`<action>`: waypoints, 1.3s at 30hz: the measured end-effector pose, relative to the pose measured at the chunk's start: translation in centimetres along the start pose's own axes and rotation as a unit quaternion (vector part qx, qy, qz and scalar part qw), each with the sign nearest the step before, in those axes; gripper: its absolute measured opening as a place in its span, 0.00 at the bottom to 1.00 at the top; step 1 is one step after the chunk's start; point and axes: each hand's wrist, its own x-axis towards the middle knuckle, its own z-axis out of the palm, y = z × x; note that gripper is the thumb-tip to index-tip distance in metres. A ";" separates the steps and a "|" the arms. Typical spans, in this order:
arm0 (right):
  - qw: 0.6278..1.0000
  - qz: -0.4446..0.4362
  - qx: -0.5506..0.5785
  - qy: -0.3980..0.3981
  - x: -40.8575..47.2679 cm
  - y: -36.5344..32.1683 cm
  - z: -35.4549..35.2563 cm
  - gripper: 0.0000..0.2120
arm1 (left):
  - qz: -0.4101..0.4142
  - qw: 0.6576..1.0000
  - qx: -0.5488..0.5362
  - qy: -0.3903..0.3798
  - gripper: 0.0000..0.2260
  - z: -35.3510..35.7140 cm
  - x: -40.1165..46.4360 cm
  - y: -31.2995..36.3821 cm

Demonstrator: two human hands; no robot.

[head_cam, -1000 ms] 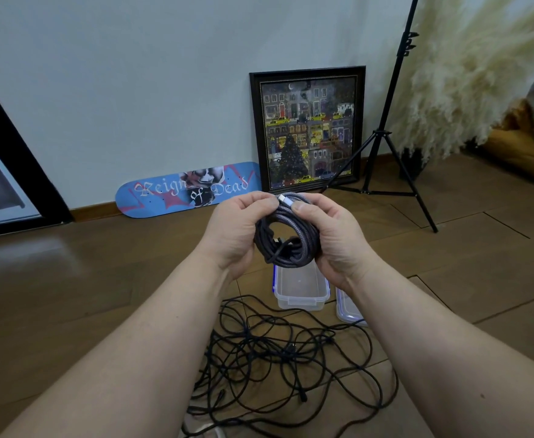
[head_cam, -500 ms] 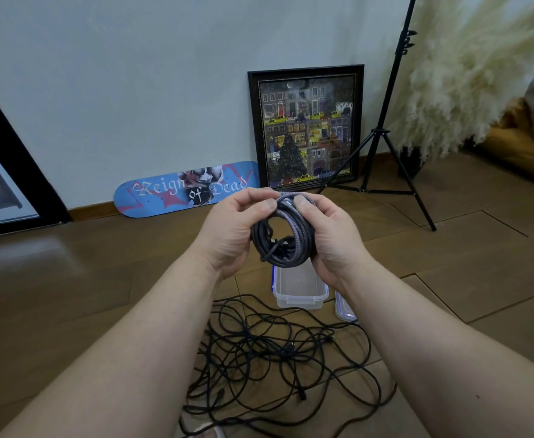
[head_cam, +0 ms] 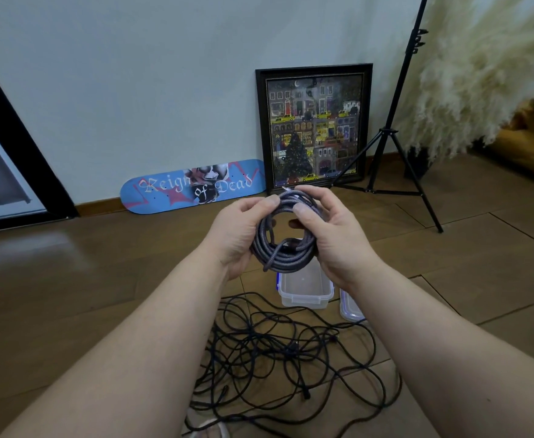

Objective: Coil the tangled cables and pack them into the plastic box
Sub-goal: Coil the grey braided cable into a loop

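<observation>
Grey braided cable coil (head_cam: 286, 245) sits gripped between left hand (head_cam: 239, 235) and right hand (head_cam: 338, 238), above the open plastic box (head_cam: 303, 287); best tuck the loose end, keep loops pinched, lower flat; black tangle (head_cam: 284, 358) waits on the floor (head_cam: 69, 295).

A grey braided cable (head_cam: 283, 245), wound into a round coil of many turns, is held up in the air above the floor, its ring facing the camera, with a pale connector tip showing at its top edge. Below and behind it, a clear plastic box (head_cam: 303, 287) with blue-trimmed corners stands open and upright on the wooden floor. Its clear lid (head_cam: 349, 308) lies just to the right of it. Nearer the camera, thin black cables (head_cam: 291, 352) sprawl over the floor in a loose tangle of overlapping loops, reaching close to the box's front wall.
</observation>
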 end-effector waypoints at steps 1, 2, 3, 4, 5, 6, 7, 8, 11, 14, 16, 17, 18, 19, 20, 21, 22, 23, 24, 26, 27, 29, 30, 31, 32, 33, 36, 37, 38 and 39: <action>1.000 0.001 0.001 0.005 0.1 0.0 0.0 0.10 | -0.014 1.000 0.005 -0.016 0.07 0.1 -0.2 0.0; 1.000 0.003 0.004 0.009 0.1 0.1 0.1 0.10 | -0.020 0.999 0.018 -0.025 0.07 0.2 -0.3 0.1; 1.000 0.006 0.010 0.014 0.1 0.1 0.1 0.09 | -0.019 0.999 0.036 -0.025 0.08 0.2 -0.2 0.0; 1.000 0.011 0.020 0.020 0.2 0.1 0.1 0.09 | -0.013 0.998 0.051 -0.020 0.08 0.3 -0.1 0.0; 0.999 0.017 0.030 0.026 0.2 0.0 0.0 0.10 | -0.004 0.998 0.064 -0.014 0.08 0.3 -0.1 -0.1; 0.998 0.022 0.038 0.033 0.2 0.0 0.0 0.10 | 0.006 0.997 0.075 -0.008 0.08 0.4 -0.1 -0.3; 0.998 0.026 0.043 0.039 0.3 0.0 -0.1 0.10 | 0.015 0.996 0.083 -0.003 0.08 0.5 0.0 -0.4; 0.998 0.030 0.046 0.038 0.4 0.1 -0.1 0.11 | 0.021 0.996 0.087 0.002 0.08 0.6 -0.1 -0.5; 0.996 0.071 0.059 0.007 0.4 0.2 -0.5 0.14 | 0.022 0.998 0.059 0.019 0.08 0.8 -0.1 -0.4; 0.988 0.120 0.097 -0.019 0.3 0.2 -0.9 0.19 | 0.008 0.999 -0.002 0.042 0.08 0.7 0.2 0.1; 0.985 0.130 0.115 -0.018 0.2 0.0 -1.3 0.20 | 0.002 0.999 -0.037 0.038 0.08 0.9 0.1 0.2; 0.984 0.133 0.115 -0.020 0.2 0.0 -1.4 0.20 | 0.002 0.998 -0.048 0.036 0.08 1.0 0.0 0.1; 0.985 0.134 0.110 -0.025 0.1 -0.1 -1.5 0.20 | 0.001 0.998 -0.055 0.035 0.08 1.1 -0.1 0.0; 0.985 0.132 0.104 -0.028 0.1 -0.1 -1.6 0.19 | 0.001 0.998 -0.059 0.037 0.08 1.2 -0.1 -0.1; 0.986 0.130 0.099 -0.029 0.1 -0.1 -1.7 0.18 | -0.001 0.998 -0.059 0.038 0.08 1.2 -0.1 -0.1; 0.987 0.128 0.093 -0.026 0.1 -0.1 -1.8 0.17 | -0.003 0.998 -0.050 0.039 0.08 1.1 0.0 -0.2; 0.988 0.128 0.089 -0.021 0.1 -0.2 -1.9 0.16 | -0.003 0.999 -0.028 0.039 0.07 1.0 0.0 -0.2; 0.988 0.128 0.084 -0.017 0.1 -0.2 -1.9 0.16 | 0.000 0.999 0.009 0.038 0.07 0.8 0.1 -0.3; 0.988 0.129 0.080 -0.013 0.2 -0.2 -2.0 0.15 | 0.006 0.998 0.052 0.035 0.06 0.5 0.1 -0.4; 0.989 0.132 0.068 -0.008 0.2 -0.2 -2.1 0.15 | 0.017 0.993 0.115 0.029 0.05 0.1 0.1 -0.5; 0.989 0.133 0.062 -0.008 0.1 -0.1 -2.1 0.14 | 0.022 0.991 0.129 0.031 0.04 0.0 0.1 -0.6; 0.989 0.136 0.056 -0.005 0.2 0.0 -2.0 0.14 | 0.025 0.990 0.132 0.040 0.04 -0.2 0.3 -0.6; 0.989 0.136 0.058 0.001 0.2 0.1 -1.9 0.15 | 0.023 0.991 0.126 0.043 0.03 -0.2 0.3 -0.7; 0.989 0.137 0.062 0.011 0.2 0.1 -1.8 0.16 | 0.018 0.992 0.114 0.045 0.03 -0.2 0.4 -0.7; 0.988 0.140 0.067 0.024 0.3 0.2 -1.8 0.19 | 0.011 0.994 0.094 0.047 0.04 -0.2 0.4 -0.8; 0.986 0.147 0.075 0.035 0.4 0.3 -1.8 0.22 | 0.002 0.996 0.068 0.051 0.06 -0.2 0.4 -0.9; 0.977 0.184 0.105 0.031 0.4 0.8 -2.1 0.28 | -0.008 0.997 0.012 0.070 0.13 -0.3 0.6 -1.3; 0.976 0.190 0.099 0.021 0.3 0.9 -2.1 0.27 | -0.009 0.997 0.006 0.076 0.14 -0.4 0.6 -1.4; 0.978 0.193 0.082 0.014 0.3 1.1 -2.2 0.27 | -0.010 0.997 0.004 0.080 0.15 -0.4 0.7 -1.4; 0.979 0.194 0.063 0.013 0.3 1.3 -2.1 0.26 | -0.014 0.996 0.006 0.084 0.15 -0.5 0.7 -1.4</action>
